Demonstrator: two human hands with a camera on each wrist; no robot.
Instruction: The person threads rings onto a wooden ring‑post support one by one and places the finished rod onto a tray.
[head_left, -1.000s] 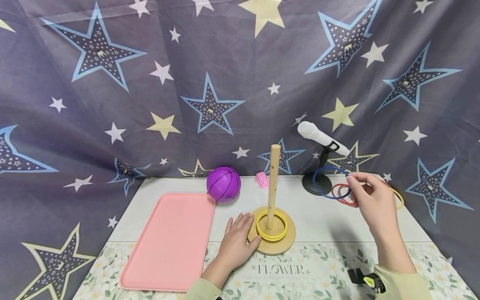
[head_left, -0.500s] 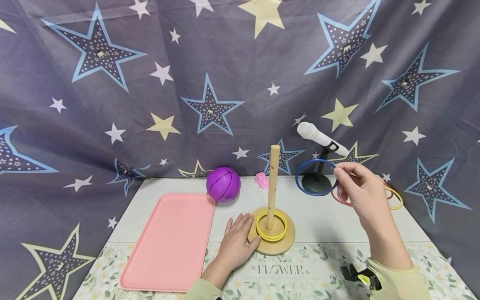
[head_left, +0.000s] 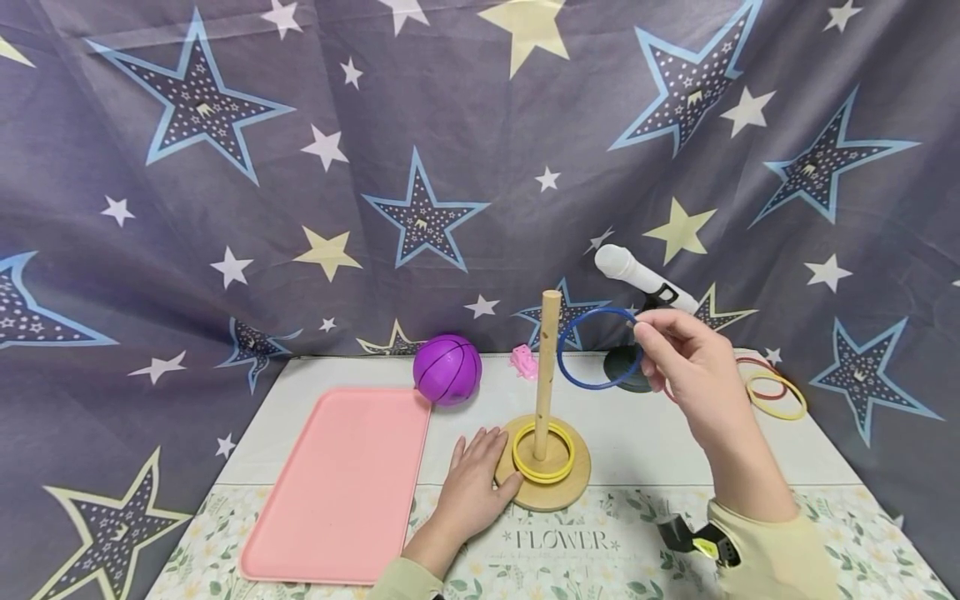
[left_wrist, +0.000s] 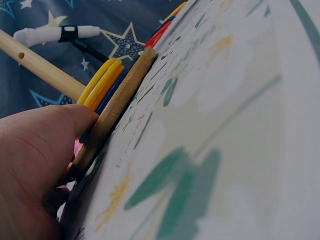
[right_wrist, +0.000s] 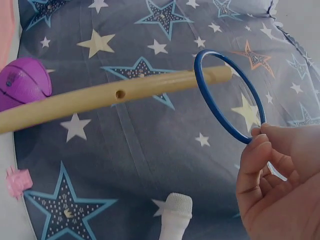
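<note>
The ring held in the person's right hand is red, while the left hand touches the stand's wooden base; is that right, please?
Not quite: the ring in the right hand is blue, as the right wrist view shows; the left hand does touch the wooden base.

1. Backdrop (head_left: pixel 480 171): dark grey-purple cloth, some folds, printed with blue-edged, yellow and white stars; wraps behind and along both sides of the table (head_left: pixel 622 437).
2. Tabletop: plain white at back, floral print in front, "FLOWER" lettering (head_left: pixel 561 539).
3. Light: soft, fairly even.
4. Pale patch (right_wrist: pixel 302 22), right wrist view, top right: wall or ceiling, can't tell.
</note>
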